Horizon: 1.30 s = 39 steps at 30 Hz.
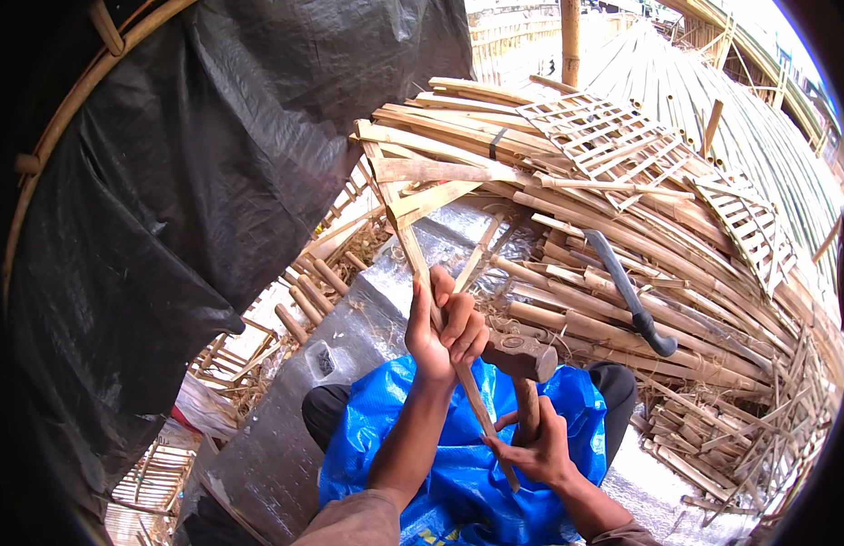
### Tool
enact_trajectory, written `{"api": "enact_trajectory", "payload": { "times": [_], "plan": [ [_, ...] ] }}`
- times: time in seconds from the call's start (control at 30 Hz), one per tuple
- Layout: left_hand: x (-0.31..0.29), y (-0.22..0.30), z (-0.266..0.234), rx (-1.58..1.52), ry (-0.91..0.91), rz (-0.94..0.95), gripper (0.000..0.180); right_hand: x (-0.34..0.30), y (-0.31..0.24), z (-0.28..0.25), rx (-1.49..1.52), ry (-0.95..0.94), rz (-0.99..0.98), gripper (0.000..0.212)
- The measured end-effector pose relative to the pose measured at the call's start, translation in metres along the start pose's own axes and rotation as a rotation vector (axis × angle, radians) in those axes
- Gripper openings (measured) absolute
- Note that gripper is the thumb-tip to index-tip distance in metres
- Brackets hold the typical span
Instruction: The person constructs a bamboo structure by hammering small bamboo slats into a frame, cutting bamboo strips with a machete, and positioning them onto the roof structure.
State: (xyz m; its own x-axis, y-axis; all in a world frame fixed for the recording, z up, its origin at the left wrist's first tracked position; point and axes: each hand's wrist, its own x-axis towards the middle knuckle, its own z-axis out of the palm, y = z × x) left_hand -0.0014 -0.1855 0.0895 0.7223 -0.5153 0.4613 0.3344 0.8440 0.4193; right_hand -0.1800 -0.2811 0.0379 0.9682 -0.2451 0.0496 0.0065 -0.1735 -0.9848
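Observation:
My left hand (447, 326) is closed around a long bamboo strip (406, 238), which slants from the upper middle down over my lap. Two flat slats (436, 202) join the strip near its far end and spread to the right. My right hand (542, 448) grips the wooden handle of a hammer (522, 355), its metal head up beside my left hand. The thumb side of the right hand is close to the strip's lower end; whether it touches cannot be told. A blue plastic sheet (367, 455) covers my lap beneath both hands.
A dark-handled blade (622, 287) lies on piled split bamboo (586, 332) at the right. Woven bamboo lattices (604, 136) rest on the pile. Bamboo scraps (713, 428) lie at lower right. A black tarp (167, 218) hangs at the left. A grey slab (276, 428) is beneath me.

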Motion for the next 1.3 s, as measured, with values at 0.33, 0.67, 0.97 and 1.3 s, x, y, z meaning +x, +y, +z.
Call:
{"api": "enact_trajectory", "payload": {
  "times": [0.33,0.67,0.97,1.3],
  "plan": [
    [0.016,-0.005,0.006,1.191,0.263,0.106,0.045,0.003,0.017,-0.029,0.080,-0.063,-0.144,0.034],
    [-0.017,0.106,-0.046,1.976,0.303,0.507,0.047,-0.015,0.043,-0.084,0.309,-0.029,-0.088,0.050],
    [-0.008,0.068,-0.139,2.113,0.160,0.253,0.039,-0.028,0.042,-0.093,0.324,0.201,-0.223,0.043],
    [0.003,0.029,-0.171,1.990,0.150,0.129,0.054,-0.043,0.055,-0.110,-0.187,0.148,-0.226,0.024]
  ]
}}
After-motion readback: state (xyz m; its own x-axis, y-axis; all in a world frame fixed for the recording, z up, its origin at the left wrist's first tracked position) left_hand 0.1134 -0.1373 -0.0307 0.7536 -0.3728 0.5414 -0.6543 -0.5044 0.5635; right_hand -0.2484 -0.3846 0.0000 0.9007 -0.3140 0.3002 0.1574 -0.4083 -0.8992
